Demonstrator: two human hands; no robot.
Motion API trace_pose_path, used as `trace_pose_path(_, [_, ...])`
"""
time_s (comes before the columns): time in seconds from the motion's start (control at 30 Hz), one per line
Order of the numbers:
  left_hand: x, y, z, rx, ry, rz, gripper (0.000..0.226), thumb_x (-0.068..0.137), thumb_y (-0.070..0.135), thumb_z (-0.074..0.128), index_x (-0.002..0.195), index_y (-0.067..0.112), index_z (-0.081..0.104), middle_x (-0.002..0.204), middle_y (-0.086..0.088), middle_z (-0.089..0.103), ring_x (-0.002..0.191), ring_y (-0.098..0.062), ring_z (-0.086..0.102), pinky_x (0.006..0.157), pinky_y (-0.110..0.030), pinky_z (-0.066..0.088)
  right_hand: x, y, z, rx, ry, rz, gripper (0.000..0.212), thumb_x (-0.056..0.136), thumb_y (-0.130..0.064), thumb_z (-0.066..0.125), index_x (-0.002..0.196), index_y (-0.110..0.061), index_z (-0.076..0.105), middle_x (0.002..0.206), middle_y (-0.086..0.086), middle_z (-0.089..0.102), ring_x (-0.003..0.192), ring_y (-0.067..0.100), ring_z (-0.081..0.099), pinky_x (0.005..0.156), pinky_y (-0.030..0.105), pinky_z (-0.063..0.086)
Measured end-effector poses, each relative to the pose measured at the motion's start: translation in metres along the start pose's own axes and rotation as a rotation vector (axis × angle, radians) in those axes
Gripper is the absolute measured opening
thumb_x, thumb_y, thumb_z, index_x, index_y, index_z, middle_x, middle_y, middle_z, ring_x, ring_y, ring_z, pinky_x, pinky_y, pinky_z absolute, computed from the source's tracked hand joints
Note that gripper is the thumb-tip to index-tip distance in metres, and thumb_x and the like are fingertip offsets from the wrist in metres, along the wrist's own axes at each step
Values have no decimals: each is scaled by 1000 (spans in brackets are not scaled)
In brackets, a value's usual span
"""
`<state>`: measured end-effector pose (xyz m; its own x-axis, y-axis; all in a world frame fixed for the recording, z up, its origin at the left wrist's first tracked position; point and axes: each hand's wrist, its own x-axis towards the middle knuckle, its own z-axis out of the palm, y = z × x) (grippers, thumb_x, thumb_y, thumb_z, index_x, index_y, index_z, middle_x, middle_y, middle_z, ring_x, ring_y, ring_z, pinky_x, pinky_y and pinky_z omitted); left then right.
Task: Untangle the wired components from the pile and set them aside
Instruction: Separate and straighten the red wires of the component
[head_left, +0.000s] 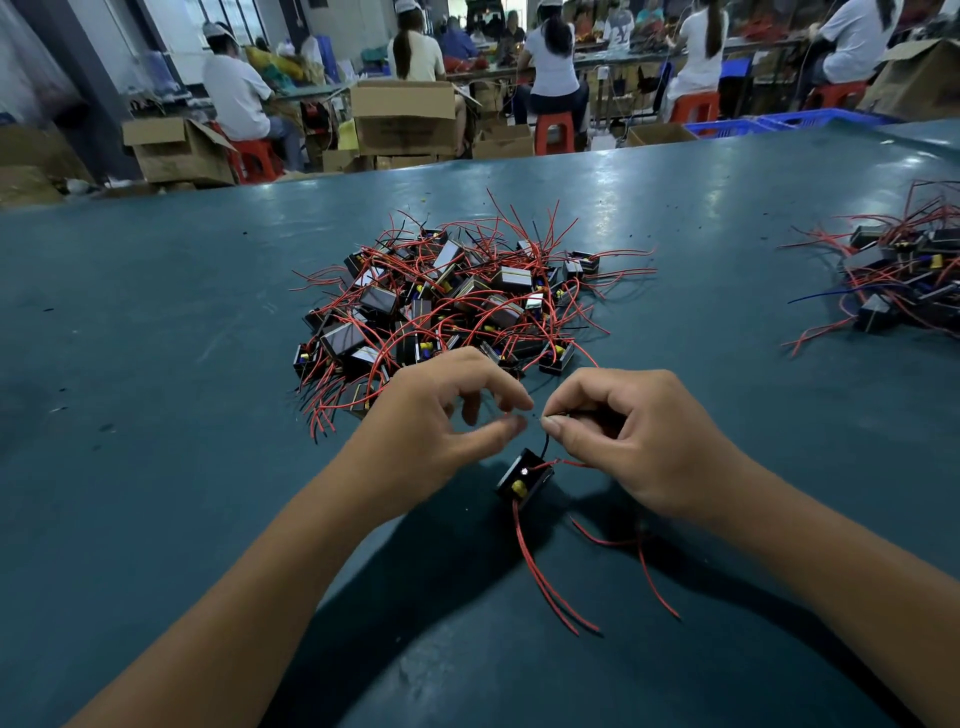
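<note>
A tangled pile (447, 306) of small black box components with red wires lies mid-table. Below it, one black component (523, 477) with a yellow part and red wires trailing toward me hangs from a thin black wire. My right hand (623, 436) pinches that black wire between thumb and forefinger just above the component. My left hand (436, 421) hovers beside it with curled fingers; its thumb and forefinger tips are close together near the wire's end, and I cannot tell whether they touch the wire.
A second heap of wired components (904, 280) sits at the right edge of the dark teal table (156, 322). Beyond the far edge are cardboard boxes (405, 117), red stools and seated people at benches.
</note>
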<state>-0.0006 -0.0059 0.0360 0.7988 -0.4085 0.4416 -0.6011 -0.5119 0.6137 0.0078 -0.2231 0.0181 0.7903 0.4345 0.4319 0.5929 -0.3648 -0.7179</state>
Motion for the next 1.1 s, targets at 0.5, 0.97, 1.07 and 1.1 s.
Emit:
trace_pose_path(0.5, [-1, -3, 8, 67, -75, 110, 15, 98, 26, 60, 93, 13, 65, 83, 9, 56, 71, -10, 50, 65, -18, 37, -2, -5, 0, 50, -12, -50, 6, 88, -18, 67, 82, -19, 68, 56, -1, 51, 51, 6, 40, 51, 16, 34])
trace_pose_path(0.97, [-1, 10, 15, -879, -212, -699, 20, 94, 16, 60, 75, 13, 64, 63, 3, 51, 44, -3, 35, 33, -13, 24, -2, -6, 1, -163, 18, -177, 3, 87, -12, 67, 84, -12, 69, 67, -14, 56, 60, 2, 50, 59, 8, 35])
trace_pose_path(1.07, [0, 3, 13, -521, -9, -446, 15, 95, 13, 65, 80, 13, 64, 60, 2, 52, 48, -13, 42, 44, -23, 34, -1, -3, 0, -87, 30, -116, 6, 87, -14, 67, 81, -16, 67, 60, -12, 54, 54, 3, 47, 56, 10, 36])
trace_pose_path(1.1, [0, 1, 10, -387, 24, -326, 9, 93, 11, 68, 85, 15, 67, 64, 7, 56, 53, -12, 46, 49, -25, 38, -1, -2, 0, -74, 37, -104, 7, 87, -16, 67, 81, -16, 66, 59, -10, 54, 53, 4, 46, 56, 11, 36])
